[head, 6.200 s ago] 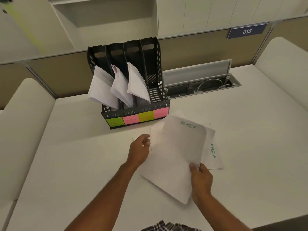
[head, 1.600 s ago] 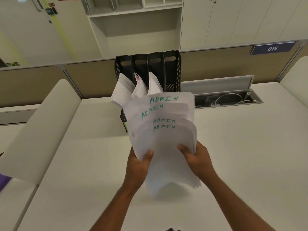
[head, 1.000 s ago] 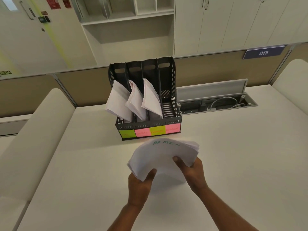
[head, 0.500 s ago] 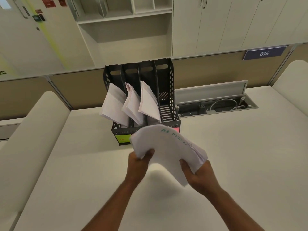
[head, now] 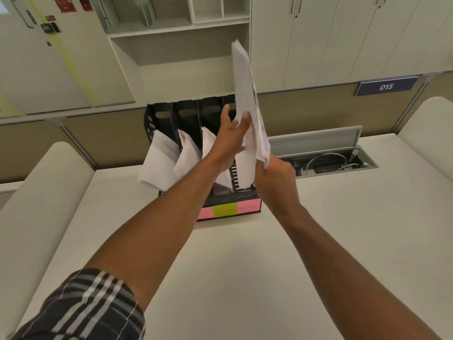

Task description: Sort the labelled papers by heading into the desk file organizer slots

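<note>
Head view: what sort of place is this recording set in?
Most likely an open-plan office workstation. A numbered plate reading 015 hangs on the low partition, a cable hatch is set into the white desk, and cabinets line the wall behind.

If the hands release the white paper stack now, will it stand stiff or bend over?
The white paper stack is thin and loose, its edges fanned, so it would probably bend. Sheets already standing in the black plastic file organizer lean and curl forward. The left hand and right hand both steady it, which suggests floppiness.
</note>
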The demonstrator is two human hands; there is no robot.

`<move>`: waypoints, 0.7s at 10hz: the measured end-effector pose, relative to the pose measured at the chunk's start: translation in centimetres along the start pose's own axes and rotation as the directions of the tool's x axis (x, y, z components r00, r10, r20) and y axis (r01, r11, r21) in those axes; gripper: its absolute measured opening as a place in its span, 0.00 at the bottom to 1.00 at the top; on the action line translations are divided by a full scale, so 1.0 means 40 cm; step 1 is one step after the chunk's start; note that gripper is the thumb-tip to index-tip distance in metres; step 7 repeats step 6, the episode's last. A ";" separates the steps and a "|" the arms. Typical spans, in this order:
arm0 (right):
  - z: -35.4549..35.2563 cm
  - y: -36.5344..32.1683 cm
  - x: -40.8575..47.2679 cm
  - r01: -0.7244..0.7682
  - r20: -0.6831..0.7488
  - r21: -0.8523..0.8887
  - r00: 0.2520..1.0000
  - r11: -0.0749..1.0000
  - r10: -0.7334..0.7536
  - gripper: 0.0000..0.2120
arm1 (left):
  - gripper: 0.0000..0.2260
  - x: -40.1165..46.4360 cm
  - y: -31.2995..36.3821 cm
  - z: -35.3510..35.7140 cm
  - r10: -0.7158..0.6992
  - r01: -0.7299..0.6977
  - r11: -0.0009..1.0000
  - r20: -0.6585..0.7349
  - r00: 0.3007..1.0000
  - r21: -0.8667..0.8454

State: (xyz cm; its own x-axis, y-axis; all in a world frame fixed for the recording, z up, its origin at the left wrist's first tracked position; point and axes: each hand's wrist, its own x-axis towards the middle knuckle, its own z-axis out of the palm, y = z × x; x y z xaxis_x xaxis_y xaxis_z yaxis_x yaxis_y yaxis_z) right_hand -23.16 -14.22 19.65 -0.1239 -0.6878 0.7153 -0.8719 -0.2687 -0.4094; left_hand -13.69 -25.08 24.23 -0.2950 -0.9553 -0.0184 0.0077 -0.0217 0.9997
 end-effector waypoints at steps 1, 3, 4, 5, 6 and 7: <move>0.094 0.051 0.033 -0.063 0.129 -0.003 0.990 0.998 0.063 0.11 | 0.24 0.011 -0.074 -0.005 -0.024 0.022 0.998 -0.025 0.999 -0.060; 0.184 0.100 0.020 -0.202 0.281 -0.002 0.940 0.979 0.195 0.10 | 0.25 0.017 -0.137 -0.028 -0.100 0.104 0.993 0.061 0.993 -0.051; 0.238 0.115 -0.018 -0.407 0.452 0.009 0.816 0.914 0.359 0.09 | 0.20 -0.007 -0.188 -0.031 -0.156 0.156 0.988 0.021 0.988 0.005; 0.240 0.114 -0.038 -0.487 0.503 -0.046 0.743 0.872 0.442 0.09 | 0.18 -0.032 -0.221 -0.045 -0.178 0.179 0.982 -0.025 0.984 0.067; 0.207 0.108 -0.047 -0.526 0.450 -0.041 0.749 0.850 0.486 0.09 | 0.16 -0.080 -0.259 -0.058 -0.123 0.136 0.969 -0.072 0.990 0.205; 0.207 0.108 -0.047 -0.526 0.450 -0.041 0.749 0.850 0.486 0.09 | 0.16 -0.080 -0.259 -0.058 -0.123 0.136 0.969 -0.072 0.990 0.205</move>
